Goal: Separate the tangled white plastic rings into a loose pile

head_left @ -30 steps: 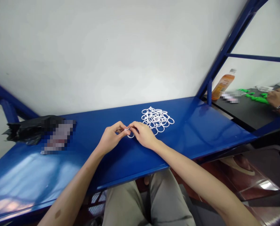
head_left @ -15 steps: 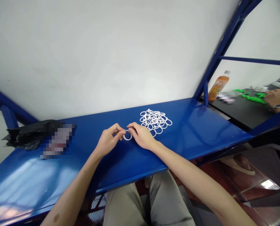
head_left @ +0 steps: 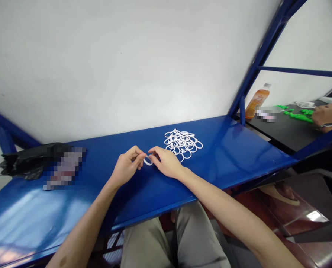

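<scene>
Between my two hands is a thin white ring (head_left: 147, 162), tilted so that it looks like a narrow oval. My left hand (head_left: 128, 165) pinches its left side between thumb and fingers. The thumb and fingertips of my right hand (head_left: 166, 162) close on the ring's upper right part; its exact contact is partly hidden. Just beyond my right hand, a flat pile of similar white rings (head_left: 186, 140) with small knobs lies on the blue tabletop (head_left: 218, 163). My right wrist is over the table, in front of that pile.
A black plastic bag (head_left: 29, 160) and a blurred packet (head_left: 65, 169) lie at the left. Behind the table rises a white wall (head_left: 121, 67). To the right, a dark table bears an orange drink bottle (head_left: 257, 101) and green pieces (head_left: 299, 116), near another person's hand (head_left: 326, 115).
The ring between my hands has turned from a rounder view to a narrower, tilted one. My right hand has shifted slightly left, nearer my left hand. The whole view has moved slightly.
</scene>
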